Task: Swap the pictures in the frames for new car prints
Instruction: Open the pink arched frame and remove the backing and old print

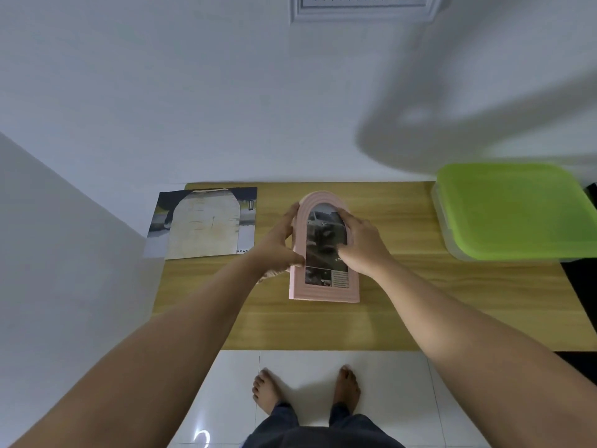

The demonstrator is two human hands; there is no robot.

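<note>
A pink arched frame (pixel 323 294) sits at the middle of the wooden surface (pixel 420 286), with a car print (pixel 324 231) behind its window. The left hand (pixel 277 244) has its grip clamped on the frame's left edge, thumb on the front. The right hand (pixel 358 244) clasps the right edge, thumb on the print. An arched board (pixel 203 224) lies on a sheet (pixel 248 202) at far left. A green-lidded box (pixel 513 211) sits at far right.
</note>
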